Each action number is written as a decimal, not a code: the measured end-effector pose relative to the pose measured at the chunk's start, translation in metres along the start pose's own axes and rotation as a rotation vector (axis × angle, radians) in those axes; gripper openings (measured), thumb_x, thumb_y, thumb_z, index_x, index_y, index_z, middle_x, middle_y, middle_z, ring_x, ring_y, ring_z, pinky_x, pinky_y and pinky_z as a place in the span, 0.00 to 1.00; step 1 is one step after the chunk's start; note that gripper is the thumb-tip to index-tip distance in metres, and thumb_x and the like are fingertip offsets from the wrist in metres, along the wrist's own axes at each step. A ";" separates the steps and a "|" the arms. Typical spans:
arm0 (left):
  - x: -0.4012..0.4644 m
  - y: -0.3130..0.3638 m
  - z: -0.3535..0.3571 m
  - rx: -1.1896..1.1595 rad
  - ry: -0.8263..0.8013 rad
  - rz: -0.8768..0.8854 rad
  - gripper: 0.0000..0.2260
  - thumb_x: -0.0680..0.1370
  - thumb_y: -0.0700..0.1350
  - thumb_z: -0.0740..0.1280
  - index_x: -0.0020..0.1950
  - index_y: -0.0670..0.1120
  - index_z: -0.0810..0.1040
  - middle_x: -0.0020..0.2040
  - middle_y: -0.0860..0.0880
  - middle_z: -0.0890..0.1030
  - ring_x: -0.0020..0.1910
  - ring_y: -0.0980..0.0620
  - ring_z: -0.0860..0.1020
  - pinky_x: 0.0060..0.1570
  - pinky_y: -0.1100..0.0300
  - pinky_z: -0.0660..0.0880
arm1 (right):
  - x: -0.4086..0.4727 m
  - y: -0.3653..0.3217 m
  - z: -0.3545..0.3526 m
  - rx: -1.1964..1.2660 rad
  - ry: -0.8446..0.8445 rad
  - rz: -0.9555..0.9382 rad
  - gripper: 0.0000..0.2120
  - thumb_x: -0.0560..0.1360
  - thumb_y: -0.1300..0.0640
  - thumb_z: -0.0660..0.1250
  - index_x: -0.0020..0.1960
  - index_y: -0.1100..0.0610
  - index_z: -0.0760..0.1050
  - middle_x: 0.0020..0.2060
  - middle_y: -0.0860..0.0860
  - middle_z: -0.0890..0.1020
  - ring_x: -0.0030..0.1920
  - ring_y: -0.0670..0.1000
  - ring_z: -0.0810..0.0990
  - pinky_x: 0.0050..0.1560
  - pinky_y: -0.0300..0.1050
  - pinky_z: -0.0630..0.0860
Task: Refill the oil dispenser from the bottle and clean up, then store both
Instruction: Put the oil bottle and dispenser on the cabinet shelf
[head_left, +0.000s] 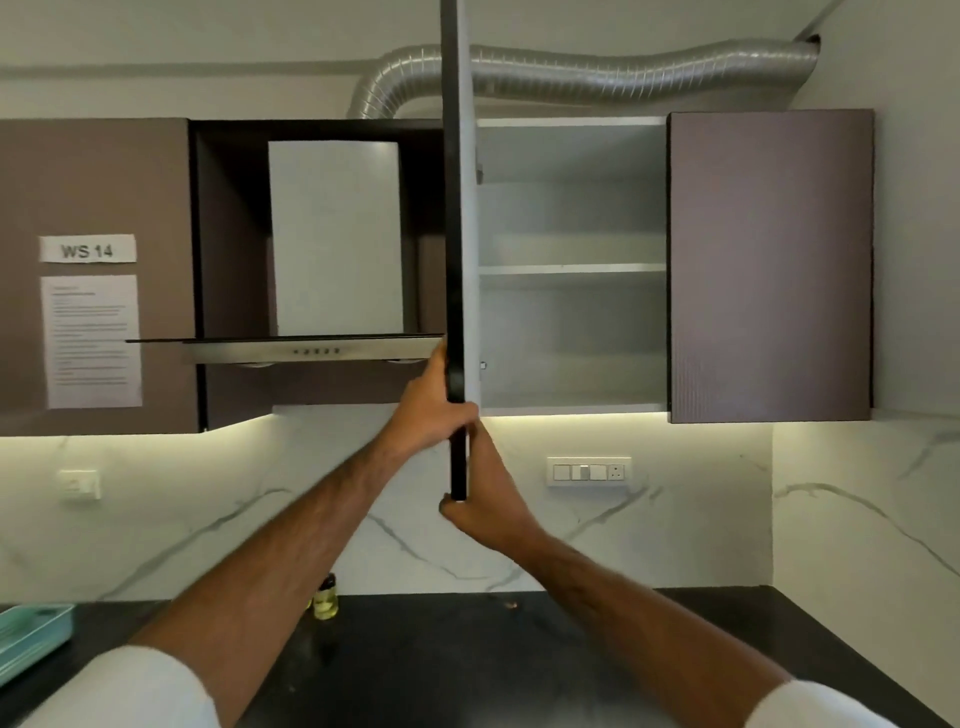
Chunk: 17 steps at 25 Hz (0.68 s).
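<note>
We have both hands up on the cabinet door (457, 208), which stands swung out edge-on toward us. Our left hand (428, 410) wraps its fingers around the door's dark edge near the bottom, and our right hand (485, 499) cups the lower corner from beneath, thumb against the edge. Behind the door the cabinet (571, 270) is open, showing pale grey walls and one shelf across the middle. The neighbouring door (771, 265) on the right is shut. To the left sits the range hood (311, 348), with a ribbed silver duct (597, 73) running above. Down on the black counter (467, 649), against the marble backsplash, a small container of yellow oil (326, 600) stands just beside our left forearm; we cannot tell whether it is the dispenser or the bottle. A teal tray (31, 634) lies at the far left.
</note>
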<state>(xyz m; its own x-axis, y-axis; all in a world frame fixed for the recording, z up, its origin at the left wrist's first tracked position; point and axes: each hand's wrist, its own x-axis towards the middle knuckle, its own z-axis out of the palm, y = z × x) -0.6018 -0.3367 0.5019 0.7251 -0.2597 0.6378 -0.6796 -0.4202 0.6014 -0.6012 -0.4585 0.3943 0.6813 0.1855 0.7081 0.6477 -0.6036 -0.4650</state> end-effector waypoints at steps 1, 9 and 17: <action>-0.010 -0.010 0.005 -0.007 -0.005 0.008 0.41 0.78 0.41 0.73 0.83 0.55 0.52 0.65 0.53 0.76 0.61 0.52 0.78 0.53 0.63 0.78 | -0.001 0.002 0.007 0.007 0.048 0.018 0.49 0.72 0.62 0.75 0.82 0.48 0.48 0.80 0.46 0.60 0.79 0.48 0.61 0.76 0.44 0.65; -0.071 -0.085 0.051 0.100 -0.097 -0.117 0.36 0.79 0.50 0.71 0.81 0.55 0.54 0.75 0.49 0.72 0.67 0.45 0.78 0.65 0.48 0.78 | -0.033 0.032 0.050 0.055 0.106 0.122 0.41 0.79 0.58 0.72 0.83 0.51 0.52 0.76 0.41 0.63 0.73 0.32 0.60 0.69 0.25 0.60; -0.186 -0.252 0.015 0.362 -0.204 -0.305 0.21 0.82 0.49 0.65 0.75 0.52 0.66 0.74 0.53 0.71 0.61 0.54 0.78 0.58 0.58 0.74 | -0.072 0.086 0.153 -0.151 -0.304 0.258 0.35 0.77 0.59 0.67 0.80 0.53 0.56 0.79 0.53 0.61 0.75 0.54 0.68 0.72 0.47 0.66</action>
<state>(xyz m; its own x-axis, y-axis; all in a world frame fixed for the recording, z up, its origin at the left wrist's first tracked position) -0.5637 -0.1954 0.2251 0.9158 -0.2277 0.3308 -0.3778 -0.7677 0.5176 -0.5422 -0.4051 0.2225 0.8989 0.2196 0.3792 0.4006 -0.7626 -0.5079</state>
